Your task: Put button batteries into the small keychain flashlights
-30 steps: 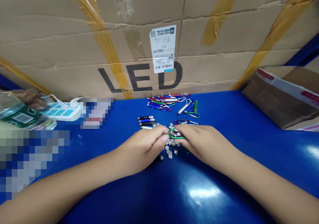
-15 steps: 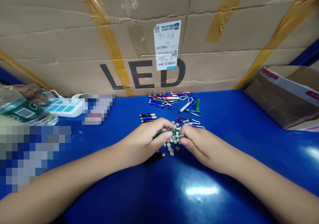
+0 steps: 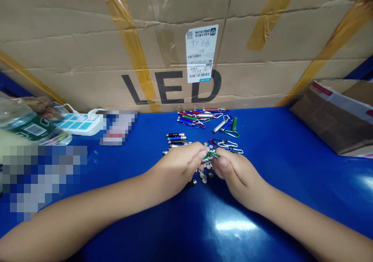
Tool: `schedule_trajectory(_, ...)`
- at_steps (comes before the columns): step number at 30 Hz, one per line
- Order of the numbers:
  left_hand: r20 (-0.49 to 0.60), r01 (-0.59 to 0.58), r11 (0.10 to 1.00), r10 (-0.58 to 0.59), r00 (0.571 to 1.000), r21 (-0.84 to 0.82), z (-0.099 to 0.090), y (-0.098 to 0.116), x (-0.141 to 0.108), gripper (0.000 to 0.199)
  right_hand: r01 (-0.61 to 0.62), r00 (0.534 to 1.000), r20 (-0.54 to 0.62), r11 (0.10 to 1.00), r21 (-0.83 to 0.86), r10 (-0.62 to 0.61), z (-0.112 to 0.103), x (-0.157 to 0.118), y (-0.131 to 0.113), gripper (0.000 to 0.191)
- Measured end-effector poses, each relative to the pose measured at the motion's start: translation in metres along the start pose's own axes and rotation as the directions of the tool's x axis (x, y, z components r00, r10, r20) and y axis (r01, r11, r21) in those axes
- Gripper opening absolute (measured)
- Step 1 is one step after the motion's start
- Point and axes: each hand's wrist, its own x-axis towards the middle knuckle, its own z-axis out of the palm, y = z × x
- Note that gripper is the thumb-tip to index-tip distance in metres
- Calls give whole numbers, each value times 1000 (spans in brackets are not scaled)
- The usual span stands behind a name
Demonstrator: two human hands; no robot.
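Left hand and right hand close narrowly, fingertips pinching a green metal carabiner, its long axis near level, rising slightly rightward, above scattered silver button cells.

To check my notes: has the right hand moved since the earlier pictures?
Yes, slightly: against the carabiners on the blue table, the right hand has drawn back rightward.

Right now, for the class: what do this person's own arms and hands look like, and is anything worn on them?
Both arms are bare: the left forearm and right forearm show no sleeves. The left hand and right hand are ungloved, with no watch, bracelet or ring in view.
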Motion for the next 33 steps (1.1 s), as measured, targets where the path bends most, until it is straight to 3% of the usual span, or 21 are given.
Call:
schedule_trajectory(4,46,-203,970,199,979,135,6,7,-6,25,-114,978,-179,992,-46,104,0,6,-1,43)
schedule_trajectory(7,55,-193,962,186,981,194,1,7,-4,23,-180,960,-236,979,-96,153,-22,12,2,46)
schedule_trajectory(9,11,-126,961,127,992,245,-7,5,-1,22,-190,977,-155,929,-319,147,-44,15,7,43)
schedule_trajectory(12,-27,-82,949,95,995,305,-20,-1,4,23,-229,945,25,717,-658,325,-72,17,18,35)
schedule_trajectory(16,-54,-107,931,134,990,348,-28,-5,6,24,-161,895,163,642,-750,414,-81,17,34,29)
schedule_trajectory(20,-29,-97,928,115,993,359,-27,-9,7,24,-139,911,168,666,-733,376,-78,15,40,25)
schedule_trajectory(24,-36,-85,938,103,994,336,-24,-12,10,23,-125,966,84,729,-673,243,-74,15,30,22)
schedule_trajectory(28,-37,-141,953,156,987,270,-20,-13,10,22,-79,992,65,925,-371,111,-56,16,11,22)
schedule_trajectory(33,-33,-329,888,358,933,322,-13,-21,8,19,-123,982,128,986,-114,138,-29,16,1,14)
